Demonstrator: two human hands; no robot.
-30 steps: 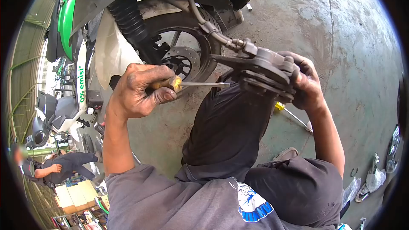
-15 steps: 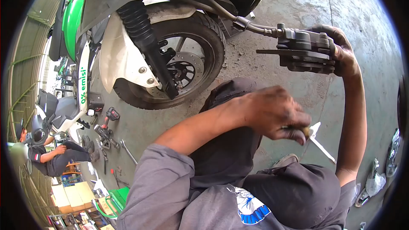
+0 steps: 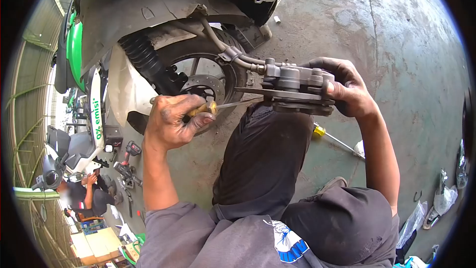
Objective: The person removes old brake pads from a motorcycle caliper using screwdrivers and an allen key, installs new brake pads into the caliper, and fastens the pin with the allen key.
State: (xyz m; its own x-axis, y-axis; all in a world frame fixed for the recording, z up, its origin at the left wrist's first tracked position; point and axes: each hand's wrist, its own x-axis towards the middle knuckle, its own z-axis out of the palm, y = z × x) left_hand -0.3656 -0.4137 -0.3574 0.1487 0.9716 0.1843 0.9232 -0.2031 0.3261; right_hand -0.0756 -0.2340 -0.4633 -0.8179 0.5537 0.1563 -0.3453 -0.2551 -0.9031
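Note:
My right hand [image 3: 347, 87] is wrapped round the right end of a dark brake caliper [image 3: 297, 82], with the thumb on its near side. A brake hose [image 3: 243, 62] runs from the caliper up to the motorcycle. From the caliper's left side sticks out a flat dark metal piece [image 3: 250, 90]. My left hand [image 3: 173, 119] is closed on the yellow handle of a screwdriver [image 3: 233, 105]. Its shaft points right and the tip is close by the caliper's lower left; whether they touch I cannot tell. A second yellow-handled screwdriver [image 3: 342, 144] lies on the floor past my knee.
The front wheel [image 3: 237, 77] and black fork gaiter [image 3: 141, 55] stand just beyond my left hand. On the floor at left lie a red-and-black cordless power tool [image 3: 130, 156] and other tools. Another person [image 3: 91, 193] sits at far left. Plastic-wrapped parts [image 3: 444, 196] lie at right.
My left hand has swung from the lower right to the left side of the caliper, screwdriver now showing. The view has shifted, and the caliper in my right hand appears further left and lower.

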